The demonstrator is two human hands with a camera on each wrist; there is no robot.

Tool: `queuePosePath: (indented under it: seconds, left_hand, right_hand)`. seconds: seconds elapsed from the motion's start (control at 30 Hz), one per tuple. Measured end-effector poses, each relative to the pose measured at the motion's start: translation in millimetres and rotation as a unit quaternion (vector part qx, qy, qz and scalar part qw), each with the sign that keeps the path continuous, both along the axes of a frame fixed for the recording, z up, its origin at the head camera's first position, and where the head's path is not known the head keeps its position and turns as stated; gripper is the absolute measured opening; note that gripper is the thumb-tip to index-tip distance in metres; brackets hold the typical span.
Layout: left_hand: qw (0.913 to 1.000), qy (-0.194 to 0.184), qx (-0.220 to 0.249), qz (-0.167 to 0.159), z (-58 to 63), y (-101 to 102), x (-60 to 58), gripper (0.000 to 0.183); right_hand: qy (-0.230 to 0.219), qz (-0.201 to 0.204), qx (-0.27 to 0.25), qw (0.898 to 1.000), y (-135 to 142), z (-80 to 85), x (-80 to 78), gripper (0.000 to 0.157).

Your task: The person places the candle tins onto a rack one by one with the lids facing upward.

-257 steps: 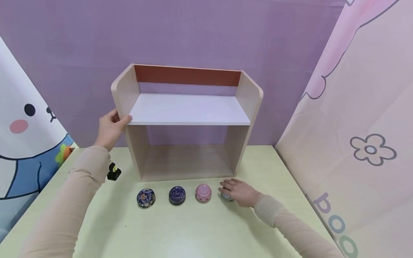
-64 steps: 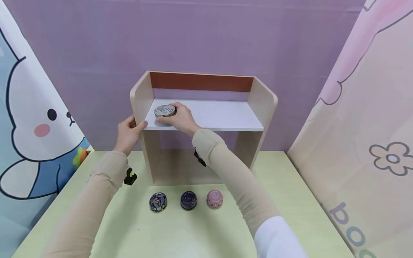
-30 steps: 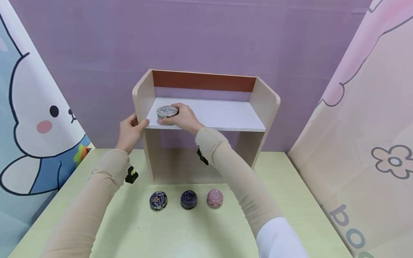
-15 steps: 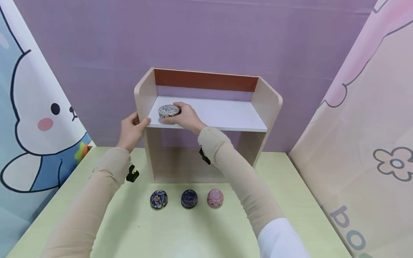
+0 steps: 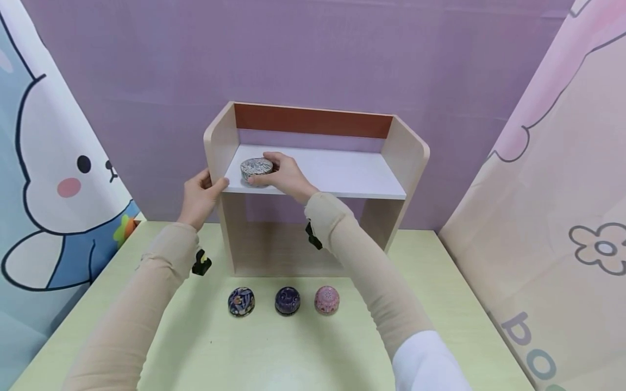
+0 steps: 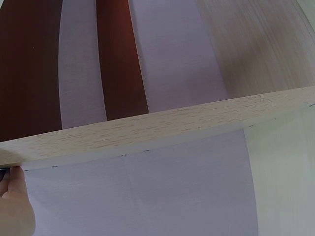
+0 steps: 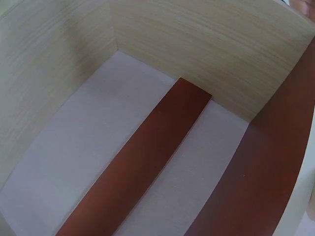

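Note:
A small round tin (image 5: 255, 166) with a black-and-white pattern sits on the left part of the shelf unit's white upper board (image 5: 337, 172). My right hand (image 5: 288, 176) is at its right side, thumb along the front and fingers at the back right. My left hand (image 5: 199, 198) grips the left side panel of the wooden shelf unit (image 5: 221, 142), thumb on the front edge. In the left wrist view some fingers (image 6: 15, 184) show under that panel's edge. The right wrist view looks into the lower compartment, with the tin out of sight.
On the table (image 5: 264, 353) before the unit stand a dark floral tin (image 5: 241, 302), a dark blue tin (image 5: 287, 301) and a pink tin (image 5: 326, 300) in a row. A purple cloth (image 5: 313, 54) hangs behind; printed cloths hang left and right.
The black-and-white tin went from the table's right end to the upper board in my right hand. Lately that hand has shifted slightly right, its thumb covering less of the tin. My left hand keeps its place.

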State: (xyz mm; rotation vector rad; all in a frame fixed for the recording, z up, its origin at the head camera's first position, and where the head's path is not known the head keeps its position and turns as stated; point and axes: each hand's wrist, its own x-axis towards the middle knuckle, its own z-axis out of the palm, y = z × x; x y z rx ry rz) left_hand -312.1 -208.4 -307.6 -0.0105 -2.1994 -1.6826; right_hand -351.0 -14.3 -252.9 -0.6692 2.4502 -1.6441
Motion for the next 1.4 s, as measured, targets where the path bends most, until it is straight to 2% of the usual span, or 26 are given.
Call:
queuePosePath:
  seconds: [0.3,0.47,0.57,0.77,0.9,1.0,1.2,1.4]
  left_hand:
    - [1.0000,0.002,0.003,-0.005,-1.4,2,-2.0,0.051]
    - [1.0000,0.003,0.001,-0.004,-0.7,2,-2.3,0.051]
    - [1.0000,0.002,0.002,-0.004,-1.0,2,-2.2,0.051]
    - [1.0000,0.000,0.003,-0.008,-1.5,2,-2.5,0.052]
    - [1.0000,0.000,0.001,-0.006,0.1,2,-1.9,0.052]
    - [1.0000,-0.001,0.000,-0.003,0.5,3,-1.9,0.051]
    - [1.0000,-0.001,-0.005,0.007,0.1,3,-1.1,0.050]
    - [1.0000,-0.007,-0.002,0.006,0.0,3,-1.1,0.051]
  right_hand:
    - [0.010,-0.010,-0.061,0.998,7,-0.4,2.6,0.064]
    - [0.014,-0.034,-0.108,0.994,16,8.7,2.9,0.060]
    - [0.019,-0.044,-0.118,0.992,25,15.6,4.1,0.058]
    - [0.051,-0.041,-0.126,0.990,48,28.4,17.0,0.046]
    - [0.064,-0.022,-0.132,0.989,64,31.9,28.9,0.040]
    - [0.065,0.006,-0.112,0.992,77,27.3,37.8,0.038]
    - [0.075,0.081,-0.018,0.994,102,5.3,57.1,0.039]
    - [0.064,0.106,0.075,0.990,124,-27.0,68.3,0.041]
